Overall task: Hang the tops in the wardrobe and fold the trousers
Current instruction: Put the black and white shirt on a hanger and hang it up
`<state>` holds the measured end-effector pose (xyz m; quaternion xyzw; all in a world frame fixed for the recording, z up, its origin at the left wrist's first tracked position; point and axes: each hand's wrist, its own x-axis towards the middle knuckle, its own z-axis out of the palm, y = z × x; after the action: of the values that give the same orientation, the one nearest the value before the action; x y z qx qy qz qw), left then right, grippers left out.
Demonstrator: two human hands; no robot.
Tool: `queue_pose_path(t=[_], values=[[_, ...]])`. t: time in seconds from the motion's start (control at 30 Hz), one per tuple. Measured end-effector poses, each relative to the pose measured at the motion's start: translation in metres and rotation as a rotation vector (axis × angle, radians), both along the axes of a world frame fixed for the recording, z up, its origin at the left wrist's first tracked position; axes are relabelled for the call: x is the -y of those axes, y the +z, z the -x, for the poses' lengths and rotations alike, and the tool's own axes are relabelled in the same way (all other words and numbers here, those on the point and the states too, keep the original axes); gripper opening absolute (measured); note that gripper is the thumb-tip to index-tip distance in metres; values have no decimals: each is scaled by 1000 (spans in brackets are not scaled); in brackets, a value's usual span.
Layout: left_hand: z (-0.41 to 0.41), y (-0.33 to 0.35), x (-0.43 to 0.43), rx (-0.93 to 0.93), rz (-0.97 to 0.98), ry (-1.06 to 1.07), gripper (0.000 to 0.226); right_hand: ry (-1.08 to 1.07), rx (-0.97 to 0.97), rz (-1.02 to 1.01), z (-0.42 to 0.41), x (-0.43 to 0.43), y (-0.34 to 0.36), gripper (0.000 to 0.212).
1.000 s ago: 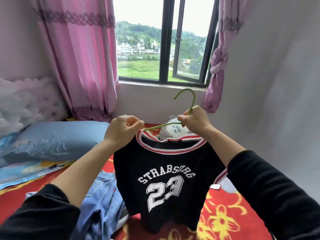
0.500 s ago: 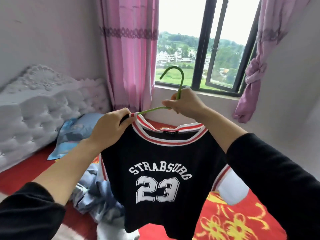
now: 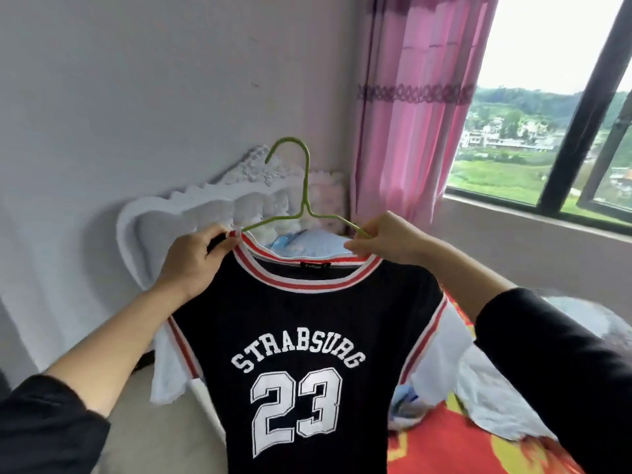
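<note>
Left hand pinches the jersey at its left shoulder. Green hanger sits in the neck, hook upright. Right hand pinches the hanger's right arm at the collar. Jersey held up, centre, near — best to seat both shoulders evenly before carrying it off.

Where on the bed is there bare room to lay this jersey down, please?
Bare red bedcover shows between the jersey and the white clothes. Further right is crowded with those clothes; the pillow fills the headboard end.
</note>
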<state>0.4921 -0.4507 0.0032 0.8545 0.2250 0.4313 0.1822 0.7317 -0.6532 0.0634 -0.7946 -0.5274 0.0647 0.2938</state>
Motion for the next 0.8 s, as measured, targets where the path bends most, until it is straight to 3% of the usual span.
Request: queue_pose_path(t=[0.13,0.43,0.57,0.67,0.73,0.8], values=[[77,-1,-56,-39,63,90,30,90,-76,-97,57,-70,-5,37],[229,1,-176,-30,160,300,30,258,-220,-184,189,-220,-5,31],[285,0,-221,-42,154,420,26,449,-260,-69,246,-273,7,27],[314,-3,-258,-101,171,621,40,563,-226,-24,291,-310,11,28],[324,-3,-280,-113,319,754,46,585,-210,-63,321,-336,7,29],[328,0,-297,-70,532,734,46,584,-210,-73,346,-362,2,29]])
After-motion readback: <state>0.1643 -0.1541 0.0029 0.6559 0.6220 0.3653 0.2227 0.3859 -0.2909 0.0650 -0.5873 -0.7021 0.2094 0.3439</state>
